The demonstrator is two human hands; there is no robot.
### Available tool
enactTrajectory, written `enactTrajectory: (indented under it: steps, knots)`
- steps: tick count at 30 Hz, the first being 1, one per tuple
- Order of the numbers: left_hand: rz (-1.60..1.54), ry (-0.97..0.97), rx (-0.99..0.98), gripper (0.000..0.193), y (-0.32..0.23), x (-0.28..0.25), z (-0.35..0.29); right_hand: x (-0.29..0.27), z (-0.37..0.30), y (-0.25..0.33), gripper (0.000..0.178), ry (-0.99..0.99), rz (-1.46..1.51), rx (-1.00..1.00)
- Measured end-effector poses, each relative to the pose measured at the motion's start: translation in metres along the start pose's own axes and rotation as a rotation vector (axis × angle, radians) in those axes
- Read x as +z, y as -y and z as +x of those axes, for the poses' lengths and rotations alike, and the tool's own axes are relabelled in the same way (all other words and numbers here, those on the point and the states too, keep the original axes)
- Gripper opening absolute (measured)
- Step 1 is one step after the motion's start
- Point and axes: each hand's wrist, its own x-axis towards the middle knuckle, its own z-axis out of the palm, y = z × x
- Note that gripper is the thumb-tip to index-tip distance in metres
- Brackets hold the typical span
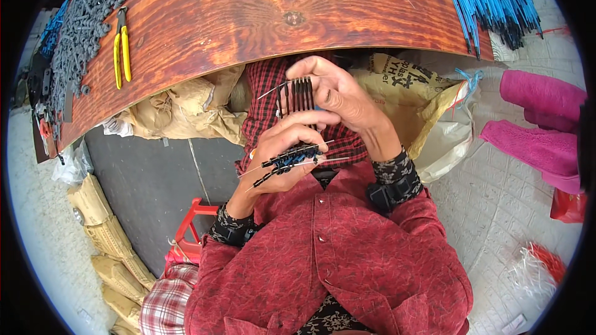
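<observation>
My left hand (282, 152) is closed around a bundle of slim black and blue pieces (290, 157), with thin metal wires sticking out on both sides. Above it, an even row of slim black rods (297, 96) stands up side by side, in front of my lap. My right hand (341, 93) curls its fingers and thumb around the upper part of this row. One thin wire juts out to the left near the row's top. Fingers hide how the rods and the lower bundle join.
The brown wooden table (248, 18) bears yellow-handled pliers (122, 49), a heap of grey plastic parts (93, 25) and blue rods with black ends (496, 0). Paper sacks (186, 111) lie below its edge. A red stool (192, 226) and magenta towels (537, 124) flank me.
</observation>
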Motion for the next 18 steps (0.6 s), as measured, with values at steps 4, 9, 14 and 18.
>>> enactTrajectory:
  steps: [4,9,14,18]
  knots:
    - [-0.066,0.047,0.057,0.017,-0.004,0.004,-0.004,0.016,0.019,0.015,0.096,0.238,0.096,0.008]
    - [-0.038,0.062,0.066,0.016,-0.006,0.008,-0.006,0.02,0.028,0.009,0.09,0.417,0.343,-0.119]
    - [-0.013,0.079,0.103,0.017,-0.005,0.013,-0.008,0.016,0.031,0.003,0.105,0.525,0.667,-0.091]
    - [-0.044,0.105,0.127,0.019,0.0,0.014,-0.006,0.021,0.039,0.007,0.1,0.517,0.763,-0.138]
